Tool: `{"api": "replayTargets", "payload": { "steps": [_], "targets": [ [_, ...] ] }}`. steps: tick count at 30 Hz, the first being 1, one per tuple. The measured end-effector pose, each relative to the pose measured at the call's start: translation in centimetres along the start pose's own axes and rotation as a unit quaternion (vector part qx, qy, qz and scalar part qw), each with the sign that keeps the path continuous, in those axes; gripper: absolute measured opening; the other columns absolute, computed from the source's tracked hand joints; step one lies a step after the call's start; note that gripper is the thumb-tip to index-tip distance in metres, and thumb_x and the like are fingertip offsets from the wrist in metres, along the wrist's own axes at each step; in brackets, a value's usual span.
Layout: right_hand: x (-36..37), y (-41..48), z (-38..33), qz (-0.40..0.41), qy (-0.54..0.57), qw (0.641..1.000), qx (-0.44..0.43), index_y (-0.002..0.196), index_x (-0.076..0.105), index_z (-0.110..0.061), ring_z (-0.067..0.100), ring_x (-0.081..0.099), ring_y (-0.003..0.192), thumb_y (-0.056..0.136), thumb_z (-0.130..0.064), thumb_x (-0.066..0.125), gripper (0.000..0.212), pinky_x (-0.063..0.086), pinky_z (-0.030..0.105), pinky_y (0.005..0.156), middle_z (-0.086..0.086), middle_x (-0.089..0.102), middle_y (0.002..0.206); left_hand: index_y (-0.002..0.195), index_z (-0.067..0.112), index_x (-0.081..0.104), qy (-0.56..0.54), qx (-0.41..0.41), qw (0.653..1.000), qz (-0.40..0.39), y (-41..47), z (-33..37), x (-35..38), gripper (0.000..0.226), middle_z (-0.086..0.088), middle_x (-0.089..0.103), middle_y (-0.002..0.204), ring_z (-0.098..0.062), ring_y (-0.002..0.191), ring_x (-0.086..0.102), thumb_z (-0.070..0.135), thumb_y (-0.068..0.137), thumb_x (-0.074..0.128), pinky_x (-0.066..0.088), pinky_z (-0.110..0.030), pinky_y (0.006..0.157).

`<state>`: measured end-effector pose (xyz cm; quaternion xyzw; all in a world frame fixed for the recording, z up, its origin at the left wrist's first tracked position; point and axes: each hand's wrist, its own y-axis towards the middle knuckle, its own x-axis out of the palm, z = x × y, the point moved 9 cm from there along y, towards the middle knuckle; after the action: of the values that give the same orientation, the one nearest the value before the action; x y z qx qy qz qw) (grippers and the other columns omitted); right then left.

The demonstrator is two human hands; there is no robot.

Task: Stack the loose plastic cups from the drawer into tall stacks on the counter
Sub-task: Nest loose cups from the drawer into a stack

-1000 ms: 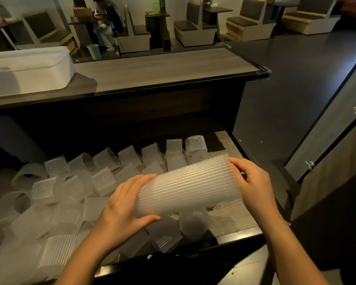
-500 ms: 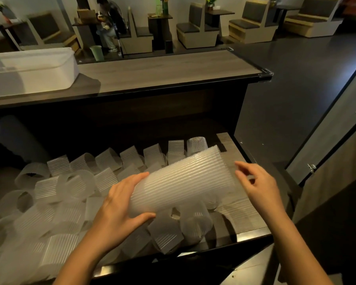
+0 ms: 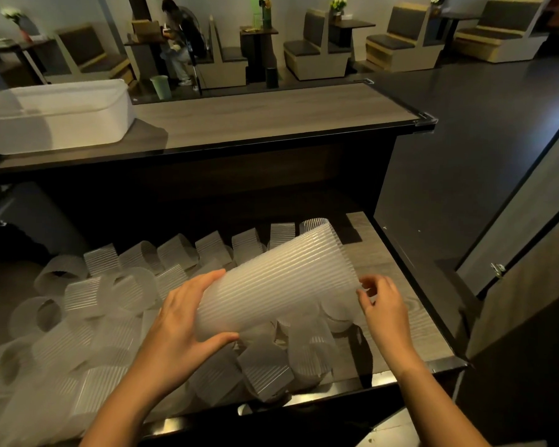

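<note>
Beyond both hands lies the bare wooden surface (image 3: pixel 271 114). Left hand (image 3: pixel 181 321) wraps the cup stack's (image 3: pixel 271 285) narrow end over the drawer (image 3: pixel 410 304); right hand (image 3: pixel 381 301), loosely curled, holds nothing beside its wide end. One-handed, the stack could tip or slide apart.

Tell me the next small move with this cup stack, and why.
Probably close the right hand back onto the wide end of the stack of ribbed cups. Only the left hand grips it, at the narrow end, and the stack hangs tilted over the open drawer of loose cups. Then lift it to the counter.
</note>
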<state>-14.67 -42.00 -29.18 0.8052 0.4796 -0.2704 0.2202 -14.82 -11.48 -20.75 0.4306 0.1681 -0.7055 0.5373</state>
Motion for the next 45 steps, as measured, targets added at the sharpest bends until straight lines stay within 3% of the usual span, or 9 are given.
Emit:
{"api": "replayTargets", "payload": {
  "steps": [7,10,14,18,24,35,38,42,45],
  "targets": [
    [-5.0,0.7,-0.2,0.101,0.200,0.974,0.041,0.096,0.057,-0.020,0.014,0.056,0.092,0.089,-0.014,0.053,0.010,0.043,0.017,0.069,-0.003,0.057,0.097,0.121,0.073,0.009,0.013,-0.005,1.000,0.011,-0.1,-0.6,-0.4,0.078,0.042,0.024,0.124,0.002,0.115,0.030,0.070,0.056,0.051,0.031,-0.031,0.095],
    [-7.5,0.8,-0.7,0.109,0.378,0.915,0.093,0.090,0.059,-0.027,0.014,0.060,0.093,0.089,-0.017,0.054,0.011,0.050,0.027,0.074,-0.006,0.060,0.095,0.122,0.072,0.011,0.014,-0.001,1.000,0.009,-0.1,-0.5,-0.3,0.078,0.041,0.025,0.126,0.002,0.115,0.030,0.070,0.057,0.052,0.030,-0.031,0.095],
    [-8.6,0.6,-3.6,0.027,0.543,0.835,0.079,0.091,0.062,-0.017,0.006,0.065,0.071,0.087,-0.002,0.051,0.019,0.056,0.022,0.066,-0.004,0.065,0.082,0.125,0.069,0.013,0.017,0.008,1.000,0.003,0.1,-0.2,0.1,0.078,0.040,0.027,0.126,0.004,0.115,0.029,0.069,0.058,0.053,0.031,-0.034,0.098],
    [-7.4,0.1,-5.8,-0.052,0.486,0.869,0.078,0.084,0.063,-0.018,0.004,0.065,0.062,0.080,-0.016,0.058,0.007,0.053,0.019,0.053,-0.007,0.069,0.066,0.126,0.068,0.014,0.014,0.022,1.000,-0.004,0.4,0.4,0.4,0.078,0.046,0.024,0.127,0.008,0.115,0.027,0.067,0.059,0.054,0.030,-0.033,0.097],
    [-7.3,-0.2,-5.7,-0.036,0.361,0.931,0.052,0.091,0.063,-0.025,0.014,0.066,0.084,0.080,-0.020,0.063,0.013,0.053,0.027,0.065,-0.002,0.068,0.091,0.128,0.067,0.013,0.035,0.033,0.999,0.006,0.4,0.6,0.2,0.079,0.034,0.030,0.128,0.004,0.118,0.028,0.068,0.060,0.053,0.030,-0.036,0.100],
    [-6.6,-1.1,-8.0,-0.045,0.241,0.969,-0.038,0.086,0.060,-0.031,0.012,0.060,0.088,0.084,-0.020,0.060,0.011,0.052,0.029,0.074,-0.006,0.064,0.091,0.128,0.066,0.012,0.031,0.037,0.999,-0.009,0.5,1.2,0.7,0.079,0.035,0.030,0.129,0.007,0.117,0.026,0.068,0.060,0.052,0.029,-0.035,0.099],
    [-5.8,-1.7,-8.5,-0.043,0.222,0.972,-0.058,0.085,0.057,-0.033,0.007,0.059,0.083,0.087,-0.023,0.056,0.010,0.048,0.021,0.068,-0.008,0.062,0.089,0.131,0.060,0.016,0.043,0.041,0.998,-0.007,0.5,1.3,0.8,0.079,0.031,0.031,0.131,0.006,0.117,0.026,0.068,0.061,0.053,0.030,-0.036,0.099],
    [-5.9,-0.9,-6.7,0.004,0.220,0.974,-0.052,0.095,0.061,-0.026,0.000,0.057,0.078,0.093,-0.025,0.044,0.017,0.045,0.014,0.064,-0.008,0.061,0.089,0.129,0.066,0.011,0.046,0.033,0.998,0.001,0.3,0.9,0.5,0.079,0.029,0.030,0.130,0.006,0.117,0.025,0.068,0.061,0.052,0.028,-0.036,0.098],
    [-3.8,0.6,-2.8,-0.018,0.133,0.991,-0.002,0.111,0.057,-0.019,0.011,0.056,0.095,0.092,-0.026,0.049,0.022,0.043,0.018,0.070,-0.002,0.058,0.105,0.127,0.069,0.007,0.040,0.027,0.999,0.004,0.1,0.7,0.5,0.080,0.032,0.027,0.129,0.003,0.118,0.027,0.070,0.060,0.051,0.028,-0.035,0.099]
  ]
}}
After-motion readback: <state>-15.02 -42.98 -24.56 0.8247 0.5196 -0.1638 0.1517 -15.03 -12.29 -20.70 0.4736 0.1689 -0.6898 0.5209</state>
